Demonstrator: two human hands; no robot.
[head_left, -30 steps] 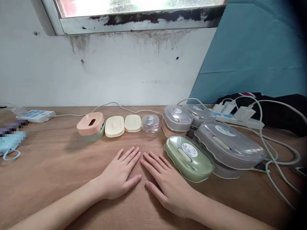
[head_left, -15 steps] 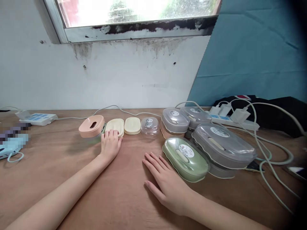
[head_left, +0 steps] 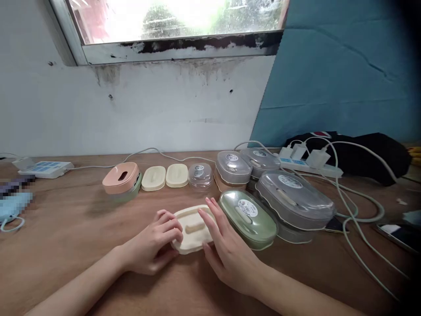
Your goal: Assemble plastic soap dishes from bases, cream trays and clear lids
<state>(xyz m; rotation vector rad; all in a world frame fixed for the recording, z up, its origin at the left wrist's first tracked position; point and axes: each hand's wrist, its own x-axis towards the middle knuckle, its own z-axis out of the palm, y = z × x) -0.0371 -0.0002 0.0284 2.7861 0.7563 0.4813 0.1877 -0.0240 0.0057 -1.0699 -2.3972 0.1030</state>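
Note:
A cream plastic lid [head_left: 194,239] with a raised bar in its middle is tilted up between my hands, over the near middle of the table. My left hand [head_left: 151,241] is closed on its left edge, fingers curled over the top. At the lid's right end, my right hand [head_left: 230,250] has long, fairly straight fingers over the corner and the thumb at the near edge. Beside my right fingers lies a green soap box [head_left: 263,228] with a clear cover. Behind are two smaller cream lids [head_left: 154,177] side by side and a clear box [head_left: 200,176].
A pink lid [head_left: 115,180] sits on a green base at the left. Grey clear-covered boxes [head_left: 296,202] are grouped at the right. White cables run from a power strip [head_left: 309,166] across the right side. Another strip [head_left: 49,170] and a phone [head_left: 401,235] lie farther out.
My left hand has come back from the row of cream lids, bringing one cream lid toward me. My right hand has lifted from the table and met the lid's right end.

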